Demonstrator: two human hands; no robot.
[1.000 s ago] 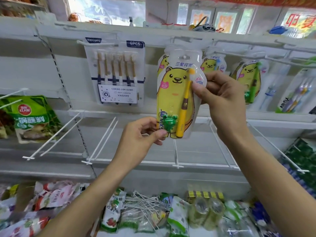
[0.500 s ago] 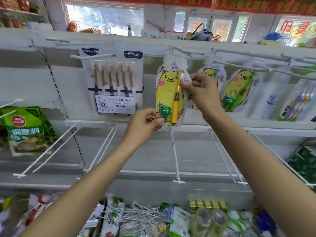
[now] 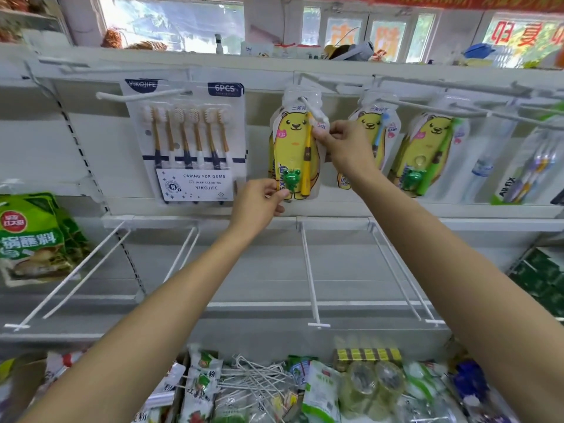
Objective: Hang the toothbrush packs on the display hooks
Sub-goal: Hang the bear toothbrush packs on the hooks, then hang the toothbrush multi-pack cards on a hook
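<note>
A yellow bear toothbrush pack [image 3: 293, 148] with a yellow brush and a green frog toy hangs with its top hole over a white display hook [image 3: 311, 109] on the upper rail. My right hand [image 3: 345, 141] pinches the pack's right edge near the top. My left hand [image 3: 259, 204] pinches its lower left corner. Two more bear packs [image 3: 377, 129] [image 3: 427, 154] hang on hooks to the right. A six-piece toothbrush pack [image 3: 189, 138] hangs on a hook to the left.
Bare white hooks [image 3: 309, 270] jut from the lower rail toward me. A green food bag [image 3: 33, 236] hangs at far left. Below, a bin holds loose spare hooks [image 3: 253, 380] and snack packets. More toothbrush packs [image 3: 525, 172] hang at far right.
Both hands have carried the bear pack up and away from me onto the upper hook; it now hangs against the shelf back instead of being held in front.
</note>
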